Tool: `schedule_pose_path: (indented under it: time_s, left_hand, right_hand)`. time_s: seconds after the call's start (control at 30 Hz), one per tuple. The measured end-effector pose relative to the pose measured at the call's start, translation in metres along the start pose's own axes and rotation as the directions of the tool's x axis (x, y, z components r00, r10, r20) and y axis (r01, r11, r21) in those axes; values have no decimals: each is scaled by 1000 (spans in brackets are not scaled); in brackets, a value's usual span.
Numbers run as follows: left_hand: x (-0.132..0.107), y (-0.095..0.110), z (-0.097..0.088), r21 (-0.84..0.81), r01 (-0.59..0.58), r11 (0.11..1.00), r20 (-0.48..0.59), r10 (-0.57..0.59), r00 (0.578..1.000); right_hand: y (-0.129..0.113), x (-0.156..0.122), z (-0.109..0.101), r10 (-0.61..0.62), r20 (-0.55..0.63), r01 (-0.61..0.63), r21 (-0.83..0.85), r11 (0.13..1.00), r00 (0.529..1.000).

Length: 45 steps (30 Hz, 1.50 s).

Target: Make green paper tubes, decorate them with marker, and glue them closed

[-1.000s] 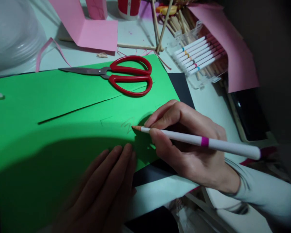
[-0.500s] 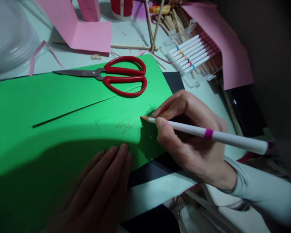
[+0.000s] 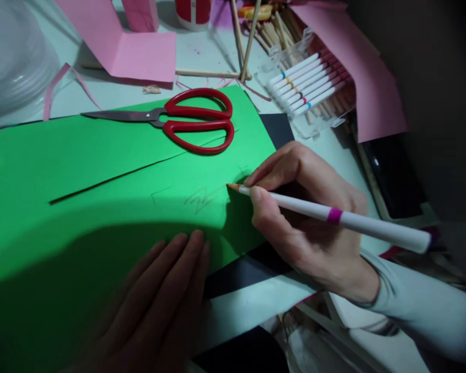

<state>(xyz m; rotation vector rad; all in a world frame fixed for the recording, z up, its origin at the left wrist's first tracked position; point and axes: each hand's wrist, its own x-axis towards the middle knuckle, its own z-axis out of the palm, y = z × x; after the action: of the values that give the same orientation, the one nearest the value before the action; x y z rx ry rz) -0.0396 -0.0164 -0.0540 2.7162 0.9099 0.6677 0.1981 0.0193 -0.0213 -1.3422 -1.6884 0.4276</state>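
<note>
A white colored pencil with a magenta band is gripped by my right hand. Its brown tip meets the green paper at the end of a thin zigzag pencil line. Small corner marks are drawn beside that zigzag. My left hand lies flat on the paper, in shadow, fingers stretched out. Scissors with red handles rest on the far part of the paper, blades pointing left. Below them runs a dark slit or strip across the green sheet.
Behind the paper stand folded pink paper, a red and white cup and thin wooden sticks. A clear case of white pencils is at the right, near a pink sheet. Stacked clear plastic sits far left.
The pencil tip has moved slightly to the right and up, and the drawn line reaches a little further. My left hand stays in place; the whole view has shifted slightly.
</note>
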Motion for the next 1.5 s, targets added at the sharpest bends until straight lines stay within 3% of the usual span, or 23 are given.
schedule_pose_path:
  time_s: [0.17, 0.4, 0.7, 0.93, 1.3, 1.5]
  left_hand:
    - [0, 1, 0, 0, 10, 1000, 29, -10, 1000]
    - [2, 3, 2, 32, 14, 999, -33, -13, 999]
    - [2, 4, 6, 29, -7, 1000, -80, 9, 997]
    - [4, 4, 0, 29, -24, 999, -35, 25, 999]
    - [5, 4, 2, 50, -34, 998, -3, 34, 999]
    - [4, 2, 2, 57, -36, 998, 1, 36, 999]
  right_hand:
    - [-1, 0, 0, -9, 18, 9, -1, 1000, 1000]
    - [-7, -2, -3, -20, 40, 22, -58, 998, 999]
    - [-11, -4, -5, 4, 168, -16, 75, 997, 986]
    - [-15, -1, -2, 9, 275, -46, 130, 990, 962]
    - [-14, -1, 6, 48, 325, -120, 205, 971, 945]
    - [-13, -2, 8, 45, 288, -113, 225, 968, 956]
